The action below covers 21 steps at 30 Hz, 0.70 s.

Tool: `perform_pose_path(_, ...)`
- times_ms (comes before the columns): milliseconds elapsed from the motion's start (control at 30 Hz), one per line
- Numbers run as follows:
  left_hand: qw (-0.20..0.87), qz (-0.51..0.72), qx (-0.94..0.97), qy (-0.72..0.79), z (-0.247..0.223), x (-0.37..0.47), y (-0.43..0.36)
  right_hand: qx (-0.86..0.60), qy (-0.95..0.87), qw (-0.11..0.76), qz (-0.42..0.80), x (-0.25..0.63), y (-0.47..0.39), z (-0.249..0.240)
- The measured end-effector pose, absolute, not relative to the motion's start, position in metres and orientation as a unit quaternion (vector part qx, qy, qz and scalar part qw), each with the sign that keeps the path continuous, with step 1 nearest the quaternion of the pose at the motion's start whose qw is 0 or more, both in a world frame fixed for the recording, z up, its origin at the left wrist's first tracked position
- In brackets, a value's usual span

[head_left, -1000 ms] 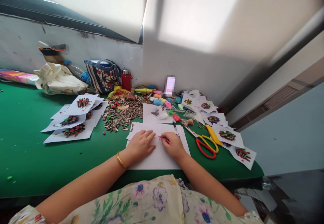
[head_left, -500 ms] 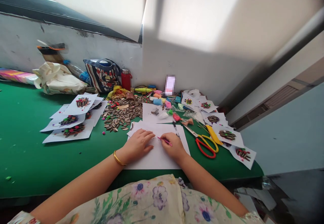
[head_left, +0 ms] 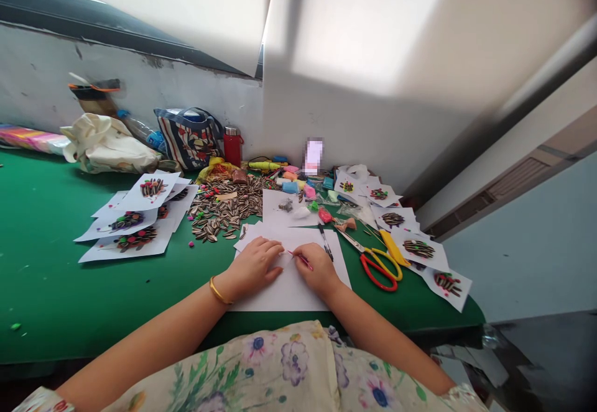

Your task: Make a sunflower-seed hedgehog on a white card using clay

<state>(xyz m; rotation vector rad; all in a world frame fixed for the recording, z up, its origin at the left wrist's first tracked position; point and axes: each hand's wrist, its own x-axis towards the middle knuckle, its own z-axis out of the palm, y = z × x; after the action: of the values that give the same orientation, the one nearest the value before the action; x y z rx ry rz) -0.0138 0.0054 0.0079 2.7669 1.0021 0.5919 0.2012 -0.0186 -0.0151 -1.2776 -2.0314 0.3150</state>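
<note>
White paper [head_left: 289, 297] lies on the green table in front of me. My left hand [head_left: 254, 268] rests flat on it, with fingers stretched out and holding nothing. Pinched in my right hand [head_left: 321, 269] is a thin pink pen [head_left: 305, 262], its tip at the paper close to my left fingertips. Whatever marks lie under the tip are too small to make out. A black pen [head_left: 325, 242] lies on the sheet just beyond my right hand.
Scissors [head_left: 381, 270] with red and yellow handles lie to the right. Sunflower seeds [head_left: 233, 204] are heaped behind my left hand, near colored clay [head_left: 308, 192]. Seed-decorated cards [head_left: 418, 249] line the right edge; more cards [head_left: 125, 250] overlap at left. A red bottle [head_left: 232, 146] stands behind.
My right hand has shifted slightly left, and the pink pen's tip now sits a little nearer my left fingers. My left hand stays almost still.
</note>
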Motion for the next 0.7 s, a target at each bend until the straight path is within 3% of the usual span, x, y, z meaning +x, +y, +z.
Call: perform_pose_path(700,0.048,0.188,0.925,0.327,0.0069,-0.0118,0.0042,-0.511,-0.761,0.377,0.135,0.2027,-0.0168,-0.0177)
